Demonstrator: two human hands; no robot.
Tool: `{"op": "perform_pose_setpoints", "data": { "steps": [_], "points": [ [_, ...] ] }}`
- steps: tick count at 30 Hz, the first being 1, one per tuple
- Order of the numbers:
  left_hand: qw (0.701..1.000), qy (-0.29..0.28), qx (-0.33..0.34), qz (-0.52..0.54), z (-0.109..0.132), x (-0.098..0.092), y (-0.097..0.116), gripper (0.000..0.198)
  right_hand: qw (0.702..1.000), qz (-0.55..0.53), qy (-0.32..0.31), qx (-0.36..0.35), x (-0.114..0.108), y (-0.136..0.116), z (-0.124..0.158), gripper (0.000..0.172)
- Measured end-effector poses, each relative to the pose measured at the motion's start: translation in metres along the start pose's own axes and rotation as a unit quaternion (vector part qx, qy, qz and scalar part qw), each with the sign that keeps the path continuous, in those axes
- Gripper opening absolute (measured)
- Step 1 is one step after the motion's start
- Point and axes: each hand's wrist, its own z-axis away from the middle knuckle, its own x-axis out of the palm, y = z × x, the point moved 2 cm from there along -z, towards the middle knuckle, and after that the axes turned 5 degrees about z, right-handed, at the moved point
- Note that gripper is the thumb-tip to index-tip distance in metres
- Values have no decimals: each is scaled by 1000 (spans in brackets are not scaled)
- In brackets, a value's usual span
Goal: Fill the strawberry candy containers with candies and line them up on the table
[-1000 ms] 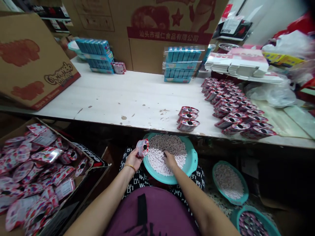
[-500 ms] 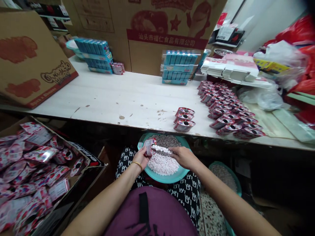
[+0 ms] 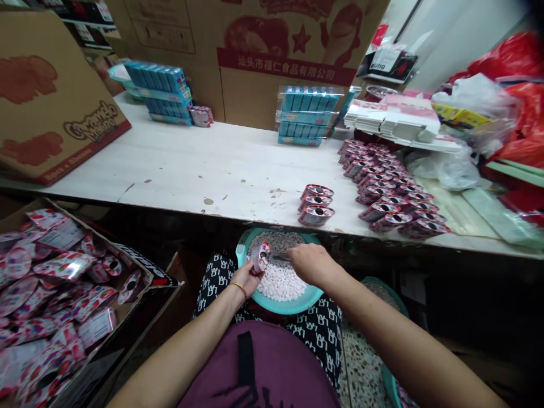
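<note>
My left hand point(image 3: 245, 277) grips a small red-and-white candy container point(image 3: 260, 257), tilted with its dark hole facing right. My right hand point(image 3: 309, 263) is closed on a thin dark rod point(image 3: 280, 257) that points at that hole. Both hands hover over a teal bowl point(image 3: 315, 294) of small white and grey candies resting on my lap. Three filled containers point(image 3: 315, 206) stand at the near edge of the white table point(image 3: 204, 164).
Rows of several filled containers point(image 3: 389, 187) cover the table's right side. Blue box stacks point(image 3: 164, 93) point(image 3: 306, 116) and big cardboard cartons point(image 3: 46, 102) stand behind. A carton of empty containers point(image 3: 55, 283) sits at my left; another teal bowl point(image 3: 389, 391) lies on the floor right.
My right hand left the candies in the bowl, rose and came to the container in my left hand; the row of white candies on the rod has gone, leaving the rod bare.
</note>
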Motion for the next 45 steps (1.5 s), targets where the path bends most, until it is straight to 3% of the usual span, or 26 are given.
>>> {"op": "perform_pose_setpoints", "data": {
  "steps": [2,5,9,12,16,20,24,27,31,36,41,43,45],
  "points": [
    [1000,-16,19,-3,1,-1,5,11,999,-13,24,19,21,16,1,26],
    [995,-51,77,-22,5,-1,15,13,996,-74,0,59,76,28,-9,29],
    [992,-65,106,-33,13,-1,30,14,985,-151,-45,67,147,8,-36,33],
    [991,-41,121,-33,18,-6,44,14,979,-192,-39,63,169,-2,-46,34],
    [990,-20,133,-38,22,-14,52,16,964,-263,-17,37,153,20,-31,35],
    [992,-27,118,-44,20,-11,38,14,935,-350,48,-32,98,37,-1,34],
    [994,-50,81,-48,17,-2,17,13,981,-191,44,-7,44,21,16,33],
    [996,-59,50,-54,16,-2,8,14,996,-79,35,15,23,9,22,32],
    [995,-59,56,-53,15,-7,8,14,997,-65,40,28,27,16,28,36],
    [991,-56,115,-44,13,-6,24,11,992,-96,27,77,64,39,26,36],
    [998,-20,25,54,14,2,27,11,987,-144,55,48,94,37,9,34],
    [997,-2,-15,80,19,7,21,14,982,-163,88,26,95,29,3,34],
    [997,-7,-36,73,26,14,13,15,971,-174,165,2,85,22,-2,39]
  ]
}}
